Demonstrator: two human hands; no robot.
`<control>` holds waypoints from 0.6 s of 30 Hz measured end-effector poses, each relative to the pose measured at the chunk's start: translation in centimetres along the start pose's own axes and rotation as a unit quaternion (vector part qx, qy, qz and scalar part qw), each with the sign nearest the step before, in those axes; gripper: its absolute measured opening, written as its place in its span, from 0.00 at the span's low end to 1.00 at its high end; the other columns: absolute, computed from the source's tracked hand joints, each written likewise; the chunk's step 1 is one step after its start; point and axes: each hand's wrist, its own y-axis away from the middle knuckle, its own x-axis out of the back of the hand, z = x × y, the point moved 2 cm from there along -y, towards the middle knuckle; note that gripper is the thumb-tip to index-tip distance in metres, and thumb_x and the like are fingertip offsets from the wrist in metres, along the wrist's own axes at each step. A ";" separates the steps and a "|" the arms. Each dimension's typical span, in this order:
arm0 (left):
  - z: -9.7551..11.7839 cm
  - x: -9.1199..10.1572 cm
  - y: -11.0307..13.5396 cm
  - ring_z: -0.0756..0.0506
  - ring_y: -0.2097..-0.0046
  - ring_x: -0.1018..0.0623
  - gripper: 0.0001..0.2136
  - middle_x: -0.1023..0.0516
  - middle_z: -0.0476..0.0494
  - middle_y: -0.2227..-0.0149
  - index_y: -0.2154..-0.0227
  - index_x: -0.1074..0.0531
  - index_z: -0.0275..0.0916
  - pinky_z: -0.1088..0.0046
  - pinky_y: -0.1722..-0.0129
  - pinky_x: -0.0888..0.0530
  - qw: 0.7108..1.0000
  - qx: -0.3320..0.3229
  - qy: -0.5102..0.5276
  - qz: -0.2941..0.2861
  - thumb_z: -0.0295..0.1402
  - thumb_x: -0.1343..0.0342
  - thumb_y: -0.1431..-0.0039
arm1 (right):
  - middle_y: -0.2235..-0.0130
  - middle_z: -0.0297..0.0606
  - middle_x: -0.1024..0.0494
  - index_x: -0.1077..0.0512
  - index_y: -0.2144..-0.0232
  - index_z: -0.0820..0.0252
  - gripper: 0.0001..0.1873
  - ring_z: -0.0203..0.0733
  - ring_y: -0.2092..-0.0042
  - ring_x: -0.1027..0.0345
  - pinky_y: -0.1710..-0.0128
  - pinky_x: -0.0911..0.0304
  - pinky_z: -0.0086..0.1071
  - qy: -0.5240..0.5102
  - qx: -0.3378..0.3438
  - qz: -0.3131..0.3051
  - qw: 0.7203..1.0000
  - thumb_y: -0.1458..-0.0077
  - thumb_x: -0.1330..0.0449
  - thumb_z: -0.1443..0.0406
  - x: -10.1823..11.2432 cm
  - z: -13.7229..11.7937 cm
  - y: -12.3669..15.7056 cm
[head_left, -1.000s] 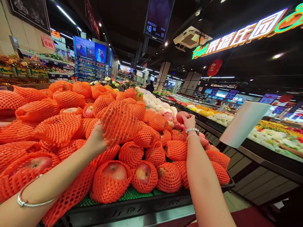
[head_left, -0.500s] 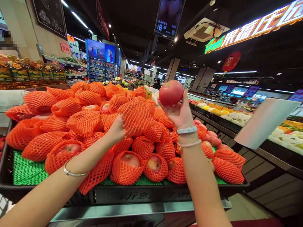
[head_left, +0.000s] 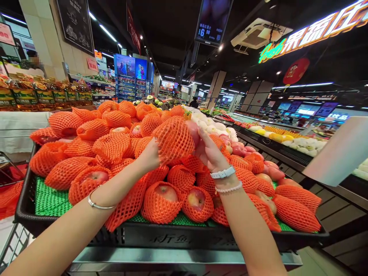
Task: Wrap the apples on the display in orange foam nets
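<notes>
My left hand (head_left: pixel 150 154) is closed round an orange foam net sleeve (head_left: pixel 174 141), held up above the fruit pile. In my right hand (head_left: pixel 211 152) is a red apple (head_left: pixel 193 132), gripped from its right side. The apple's left part is inside or behind the sleeve's edge, so only its right side shows bare. Below both hands lie several netted apples, among them one with its top exposed (head_left: pixel 166 193) and a red-yellow one (head_left: pixel 196 199).
The pile sits in a black tray (head_left: pixel 201 234) lined with green matting (head_left: pixel 51 199). Bare apples (head_left: pixel 271 170) lie at its right. A white roll (head_left: pixel 339 153) stands at the far right. Oil bottles (head_left: pixel 43 94) line the left, and a price screen (head_left: pixel 214 19) hangs overhead.
My right hand has lowered the apple and brought it left against the net sleeve, which now covers part of it. My left hand still holds the sleeve. The view has shifted slightly left.
</notes>
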 end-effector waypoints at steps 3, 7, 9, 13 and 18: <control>0.5 -0.1 -0.1 0.41 0.64 0.26 0.14 0.27 0.44 0.75 0.79 0.30 0.39 0.59 0.51 0.28 0.998 -0.028 -0.021 -0.049 0.45 0.41 0.50 | 0.51 0.39 0.23 0.28 0.55 0.52 0.28 0.45 0.54 0.27 0.65 0.25 0.38 0.018 0.001 -0.030 0.999 0.54 0.34 0.45 -0.5 0.6 0.1; 1.0 -0.1 -0.3 0.41 0.63 0.26 0.14 0.27 0.44 0.74 0.78 0.29 0.38 0.60 0.51 0.28 0.996 -0.052 -0.034 -0.059 0.44 0.43 0.47 | 0.52 0.41 0.23 0.27 0.57 0.54 0.27 0.46 0.55 0.27 0.64 0.25 0.40 0.013 0.020 -0.054 0.998 0.52 0.36 0.43 -1.2 1.1 0.2; 0.9 0.0 -0.3 0.41 0.63 0.27 0.15 0.26 0.43 0.74 0.78 0.29 0.38 0.60 0.52 0.27 0.995 -0.065 -0.048 -0.051 0.45 0.42 0.47 | 0.52 0.41 0.23 0.28 0.56 0.54 0.29 0.47 0.54 0.28 0.62 0.25 0.41 0.020 0.028 -0.056 0.998 0.51 0.39 0.41 -1.4 1.1 0.4; 0.5 -0.1 -0.3 0.40 0.64 0.25 0.13 0.24 0.43 0.73 0.76 0.27 0.37 0.62 0.58 0.26 0.996 -0.059 -0.054 -0.039 0.43 0.41 0.47 | 0.49 0.42 0.25 0.31 0.51 0.53 0.34 0.49 0.50 0.29 0.59 0.26 0.44 0.057 0.034 -0.052 0.996 0.50 0.45 0.37 -1.3 0.7 0.5; 0.4 -0.4 -0.5 0.40 0.65 0.23 0.13 0.22 0.44 0.72 0.68 0.24 0.37 0.61 0.57 0.26 0.999 -0.020 0.015 -0.028 0.43 0.41 0.46 | 0.51 0.40 0.25 0.36 0.54 0.50 0.33 0.47 0.49 0.31 0.50 0.32 0.44 0.149 0.111 -0.029 0.982 0.56 0.33 0.43 -1.7 0.7 0.5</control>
